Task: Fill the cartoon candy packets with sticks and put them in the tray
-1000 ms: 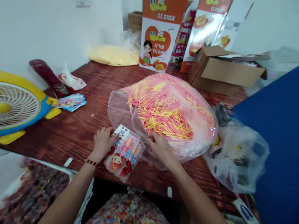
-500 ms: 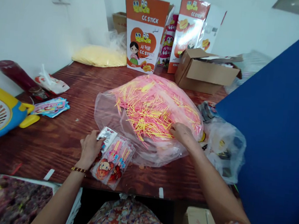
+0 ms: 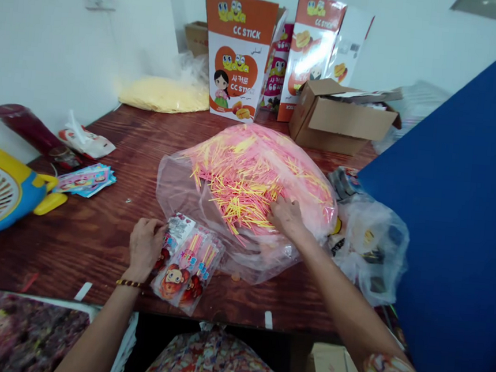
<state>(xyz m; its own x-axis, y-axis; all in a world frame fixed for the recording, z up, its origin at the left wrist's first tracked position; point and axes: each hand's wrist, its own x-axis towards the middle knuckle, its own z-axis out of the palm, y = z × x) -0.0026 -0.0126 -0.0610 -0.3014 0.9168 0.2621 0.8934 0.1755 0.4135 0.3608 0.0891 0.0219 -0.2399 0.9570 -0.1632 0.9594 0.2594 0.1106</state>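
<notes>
Loosely, slender sticks (image 3: 240, 200) heap inside a filmy bag (image 3: 176, 186).

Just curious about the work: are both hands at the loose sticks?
No, the right hand is at the loose sticks, the left hand at the packets.

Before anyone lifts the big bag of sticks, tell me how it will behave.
The bag will likely sag, as its film lies slack and creased. The sticks may spill if it tips, since they lie loose at its open mouth. It probably won't roll: it sits broad and low.
</notes>
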